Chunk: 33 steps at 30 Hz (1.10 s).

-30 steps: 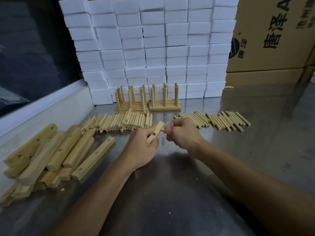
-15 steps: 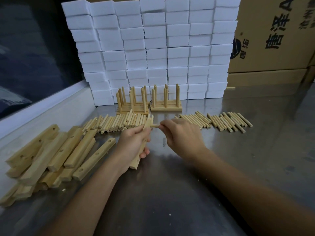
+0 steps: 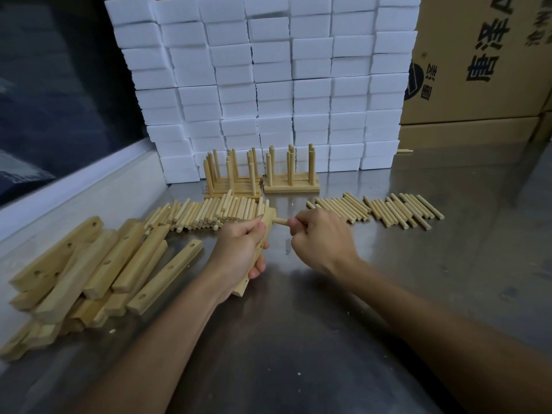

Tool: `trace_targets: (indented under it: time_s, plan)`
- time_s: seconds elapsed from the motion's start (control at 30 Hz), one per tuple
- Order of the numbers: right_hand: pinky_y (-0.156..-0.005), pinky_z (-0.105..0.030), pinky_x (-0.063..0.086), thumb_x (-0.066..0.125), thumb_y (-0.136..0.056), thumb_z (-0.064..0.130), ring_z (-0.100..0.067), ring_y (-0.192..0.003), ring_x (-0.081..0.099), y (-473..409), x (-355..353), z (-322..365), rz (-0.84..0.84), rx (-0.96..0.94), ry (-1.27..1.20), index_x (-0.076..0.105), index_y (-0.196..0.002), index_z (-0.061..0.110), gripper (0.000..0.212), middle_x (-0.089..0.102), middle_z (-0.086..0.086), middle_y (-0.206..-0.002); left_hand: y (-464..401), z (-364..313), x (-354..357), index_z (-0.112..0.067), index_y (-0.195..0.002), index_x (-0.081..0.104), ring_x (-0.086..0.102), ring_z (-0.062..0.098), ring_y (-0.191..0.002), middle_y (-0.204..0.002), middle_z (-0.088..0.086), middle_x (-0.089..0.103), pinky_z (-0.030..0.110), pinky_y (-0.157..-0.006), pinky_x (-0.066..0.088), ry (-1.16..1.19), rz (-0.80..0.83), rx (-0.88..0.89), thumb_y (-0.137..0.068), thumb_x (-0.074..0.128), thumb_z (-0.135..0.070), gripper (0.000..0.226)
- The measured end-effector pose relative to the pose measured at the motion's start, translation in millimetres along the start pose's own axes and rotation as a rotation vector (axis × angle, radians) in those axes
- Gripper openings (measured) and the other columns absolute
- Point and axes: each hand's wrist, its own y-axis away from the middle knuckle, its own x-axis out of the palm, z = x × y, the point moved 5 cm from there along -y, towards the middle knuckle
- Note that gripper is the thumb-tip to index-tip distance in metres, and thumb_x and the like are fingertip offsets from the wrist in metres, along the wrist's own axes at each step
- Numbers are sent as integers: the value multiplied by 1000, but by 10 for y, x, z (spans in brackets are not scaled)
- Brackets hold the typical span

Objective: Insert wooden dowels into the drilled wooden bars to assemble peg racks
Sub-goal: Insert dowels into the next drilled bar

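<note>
My left hand [image 3: 239,255] grips a drilled wooden bar [image 3: 243,286], held upright and tilted over the steel table. A short wooden dowel [image 3: 280,221] sticks sideways out of the bar's upper end, and my right hand [image 3: 321,239] pinches its free end. Loose dowels lie in a heap [image 3: 209,215] behind my left hand and in a row [image 3: 382,209] behind my right hand. A pile of drilled bars [image 3: 89,270] lies at the left. Finished peg racks [image 3: 291,171] stand at the back.
A wall of white foam blocks [image 3: 268,76] stands behind the racks. Cardboard boxes [image 3: 478,61] fill the back right. A raised white ledge [image 3: 74,186] runs along the table's left side below a dark window.
My left hand turned the bar from a flat tilt to nearly upright. My right hand brought the dowel to the bar's upper hole, where its end now sits.
</note>
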Motion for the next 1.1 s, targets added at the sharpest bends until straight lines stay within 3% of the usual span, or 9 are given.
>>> trace_targets:
  time_s: [0.1, 0.27, 0.4, 0.53, 0.6, 0.7, 0.83, 0.93, 1.1]
  plan:
    - [-49, -24, 30, 56, -98, 28, -8, -48, 44, -25, 30, -86, 23, 74, -153, 59, -63, 27, 35, 52, 8, -51, -16, -10, 37, -16, -143, 49, 50, 14, -44, -84, 11, 57, 25, -37, 35, -33, -8, 37, -104, 47, -18, 39]
    - [-45, -22, 31, 55, -99, 30, -4, -38, 41, -52, 92, -152, 89, 142, -251, 61, -63, 28, 37, 49, 9, -44, -25, 10, 36, -17, -145, 47, 51, 20, -49, -80, 10, 60, 27, -40, 39, -101, -11, 69, -105, 46, -21, 41]
    - [-48, -24, 33, 53, -100, 28, -7, -47, 44, -25, 114, -166, 45, 93, -235, 69, -77, 22, 29, 52, 8, -53, -46, 37, 52, -22, -146, 46, 56, 21, -50, -91, 8, 64, 26, -44, 44, -93, 38, 35, -104, 48, -25, 42]
    - [-50, -24, 31, 56, -99, 32, -6, -51, 46, -16, 83, -120, -11, -31, -213, 66, -80, 26, 23, 52, 10, -55, -53, 77, 22, -23, -140, 54, 51, 20, -45, -91, 12, 62, 27, -37, 37, 109, 42, -25, -103, 51, -18, 37]
    - [-54, -27, 39, 58, -96, 38, -5, -61, 53, -20, 76, -111, 6, -74, -179, 67, -88, 29, 16, 58, 11, -63, -58, 90, -24, -22, -136, 55, 49, 18, -44, -89, 12, 62, 25, -35, 33, 182, -14, -41, -102, 52, -16, 35]
    - [-65, -29, 47, 58, -95, 39, -7, -75, 55, -55, 1, -210, -35, -46, -143, 67, -107, 24, 21, 61, 11, -82, -83, 124, -111, -12, -123, 58, 50, 16, -43, -87, 11, 62, 24, -34, 33, 294, -103, -95, -102, 51, -15, 23]
    - [-85, -37, 48, 57, -93, 31, -19, -100, 54, -130, -141, -443, -144, 74, 172, 67, -115, 18, 28, 61, -3, -108, -93, 138, -148, -7, -112, 59, 49, 17, -43, -84, 14, 59, 22, -33, 32, 412, -114, -131, -101, 49, -10, 15]
    - [-95, -44, 45, 55, -90, 36, -25, -105, 54, -117, -93, -570, -8, 200, 323, 66, -107, 18, 27, 60, -4, -109, -81, 127, -138, -8, -100, 58, 49, 17, -42, -81, 14, 58, 20, -34, 31, 464, -96, -141, -97, 47, -4, 12]
    - [-80, -42, 55, 59, -89, 30, -23, -82, 62, -95, -120, -573, 2, 237, 327, 70, -82, 15, 20, 66, -2, -87, -76, 123, -156, -6, -99, 60, 52, 16, -43, -83, 13, 59, 21, -33, 34, 506, -135, -156, -95, 50, -1, 12]
